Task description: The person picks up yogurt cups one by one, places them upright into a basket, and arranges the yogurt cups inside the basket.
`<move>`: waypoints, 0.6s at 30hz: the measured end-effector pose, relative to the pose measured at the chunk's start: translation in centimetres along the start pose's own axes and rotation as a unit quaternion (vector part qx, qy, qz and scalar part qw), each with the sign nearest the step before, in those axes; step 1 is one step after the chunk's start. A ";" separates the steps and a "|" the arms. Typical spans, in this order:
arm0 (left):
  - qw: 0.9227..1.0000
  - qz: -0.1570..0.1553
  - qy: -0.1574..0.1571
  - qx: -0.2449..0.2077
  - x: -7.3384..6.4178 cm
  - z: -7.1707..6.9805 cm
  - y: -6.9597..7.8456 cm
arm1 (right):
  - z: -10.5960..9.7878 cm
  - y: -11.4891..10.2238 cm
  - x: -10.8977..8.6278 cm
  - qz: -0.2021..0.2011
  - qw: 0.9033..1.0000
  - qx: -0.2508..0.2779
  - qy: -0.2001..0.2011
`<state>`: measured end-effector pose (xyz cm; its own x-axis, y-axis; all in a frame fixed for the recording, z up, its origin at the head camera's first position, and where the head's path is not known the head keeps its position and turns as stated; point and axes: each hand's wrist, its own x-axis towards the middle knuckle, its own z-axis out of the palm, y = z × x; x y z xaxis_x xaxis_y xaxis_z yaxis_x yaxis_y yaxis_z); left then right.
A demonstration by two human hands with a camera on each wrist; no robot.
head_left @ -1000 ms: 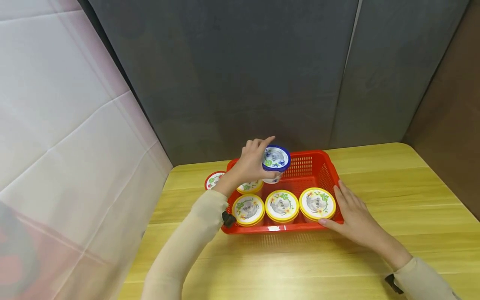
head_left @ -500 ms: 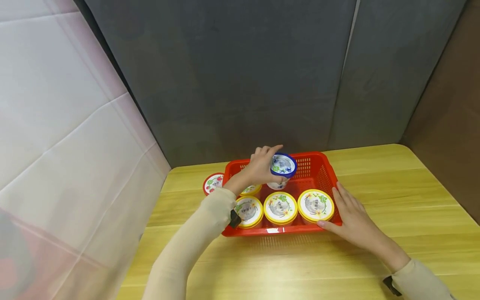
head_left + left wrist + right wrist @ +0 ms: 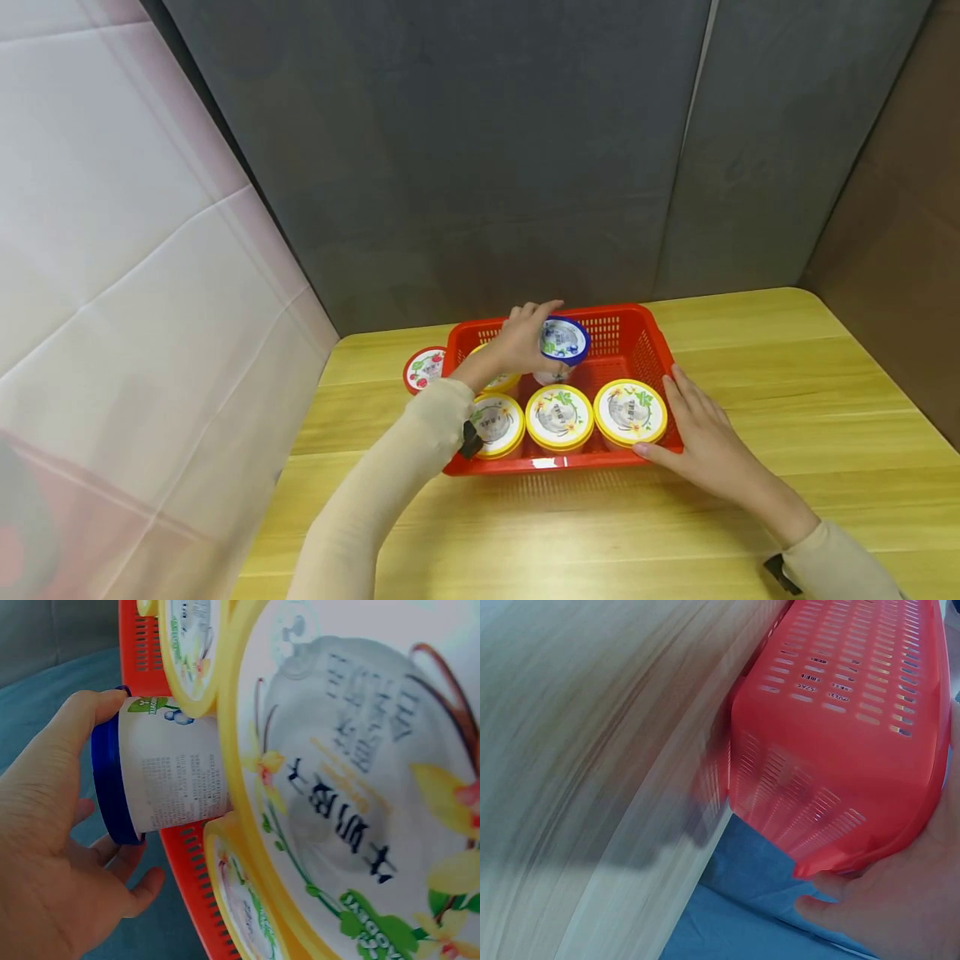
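Note:
A tub with a blue lid and blueberry print [image 3: 564, 338] stands nearly upright in the back middle of the red basket [image 3: 662, 342]. My left hand [image 3: 521, 343] grips it by the lid, thumb on the near side. In the left wrist view the white wall of the blue-lidded tub [image 3: 176, 769] shows; whether its base touches the basket floor is hidden. Several yellow-lidded tubs [image 3: 558, 417] sit in the basket, most along the front, one partly behind my left wrist. Against the basket's front right corner rests my right hand [image 3: 701, 437], fingers straight along the outer side, thumb at the front rim.
Outside the basket, at its left, a red-lidded tub [image 3: 424, 368] sits on the wooden table [image 3: 570, 542]. A dark grey panel [image 3: 487, 167] rises behind the table, a white cloth wall [image 3: 150, 250] at the left and a brown panel [image 3: 892, 242] at the right.
My left hand has brought the blue-lidded tub slightly right and down into the basket. The right hand stays at the basket's corner.

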<state>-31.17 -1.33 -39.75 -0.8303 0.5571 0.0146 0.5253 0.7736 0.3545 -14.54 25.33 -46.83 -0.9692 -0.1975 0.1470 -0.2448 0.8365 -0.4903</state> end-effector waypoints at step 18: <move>0.999 -0.041 -0.028 -0.006 -0.1 1.3 -1.1 | 0.1 0.0 0.0 0.002 1.000 0.005 -0.002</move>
<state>-31.40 -1.85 -41.35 -0.8584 0.5084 -0.0680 0.4531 0.8138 0.3640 -14.50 25.26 -46.87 -0.9703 -0.1959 0.1418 -0.2410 0.8324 -0.4990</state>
